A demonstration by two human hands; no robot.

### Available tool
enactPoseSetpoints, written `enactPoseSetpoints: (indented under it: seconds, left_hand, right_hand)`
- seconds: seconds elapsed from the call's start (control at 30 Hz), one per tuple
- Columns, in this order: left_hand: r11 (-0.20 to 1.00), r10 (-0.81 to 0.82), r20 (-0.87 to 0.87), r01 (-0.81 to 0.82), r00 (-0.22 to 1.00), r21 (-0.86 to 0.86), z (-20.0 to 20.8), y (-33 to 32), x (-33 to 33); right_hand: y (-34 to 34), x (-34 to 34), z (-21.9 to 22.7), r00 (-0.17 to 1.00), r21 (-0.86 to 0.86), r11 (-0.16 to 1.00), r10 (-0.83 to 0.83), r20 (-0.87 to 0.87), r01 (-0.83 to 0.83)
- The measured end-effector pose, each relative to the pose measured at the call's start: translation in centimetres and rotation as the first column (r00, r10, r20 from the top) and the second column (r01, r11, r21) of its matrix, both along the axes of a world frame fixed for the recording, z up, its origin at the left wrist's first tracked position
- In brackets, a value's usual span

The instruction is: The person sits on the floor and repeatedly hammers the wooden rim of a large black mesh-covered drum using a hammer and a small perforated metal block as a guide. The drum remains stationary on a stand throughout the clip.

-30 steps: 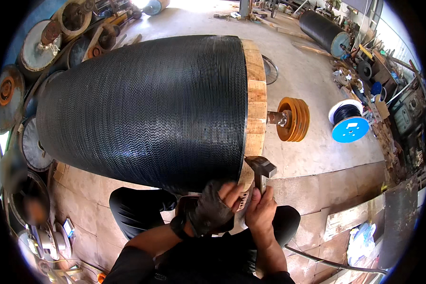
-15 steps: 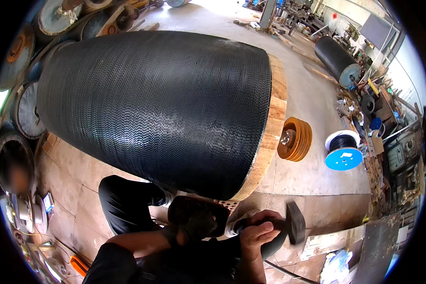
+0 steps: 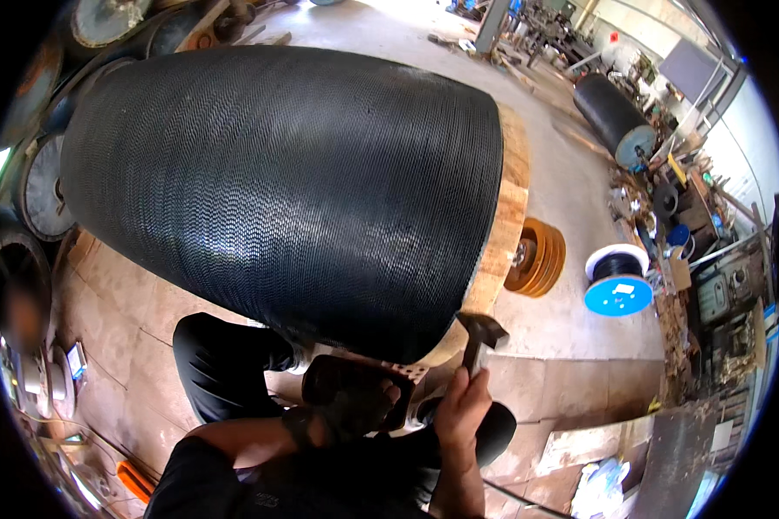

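We wrap our right hand (image 3: pixel 461 410) round the hammer (image 3: pixel 478 341), head above our fingers, presumably for leverage; our left hand's (image 3: pixel 365 410) hold we cannot tell.

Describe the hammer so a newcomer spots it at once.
Find the huge, finely ridged black drum across the middle, then follow its pale wooden rim down to the lower end. There, a bare right hand grips the hammer. Against the light wood and floor, its dark head stands out, set crosswise on the handle.
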State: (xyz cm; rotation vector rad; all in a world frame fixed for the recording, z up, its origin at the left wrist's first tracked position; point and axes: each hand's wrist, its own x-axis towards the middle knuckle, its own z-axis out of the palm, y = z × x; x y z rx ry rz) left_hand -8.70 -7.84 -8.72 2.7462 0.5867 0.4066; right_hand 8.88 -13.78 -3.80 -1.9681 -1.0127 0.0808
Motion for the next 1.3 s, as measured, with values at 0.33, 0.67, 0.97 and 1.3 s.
enactPoseSetpoints:
  seconds: [0.33,0.67,0.97,1.3]
  left_hand:
    - [0.900,-0.109,0.597,-0.176,0.795,0.399,9.6,10.5,3.4]
    - [0.746,-0.040,0.631,-0.397,0.775,0.535,10.5,16.3,4.6]
    - [0.705,-0.025,0.632,-0.435,0.774,0.561,10.7,17.0,4.9]
    - [0.690,-0.020,0.628,-0.443,0.778,0.572,12.2,18.3,5.3]
  right_hand:
    - [0.6,1.1,0.5,0.998,-0.064,0.998,0.005,0.060,-0.001]
    - [0.0,0.4,-0.4,0.993,-0.031,0.999,-0.035,0.112,0.039]
    - [1.0,0.5,0.2,1.000,-0.081,0.997,-0.018,0.016,0.019]
    - [0.8,1.4,-2.4,0.987,0.011,1.000,-0.027,0.159,0.026]
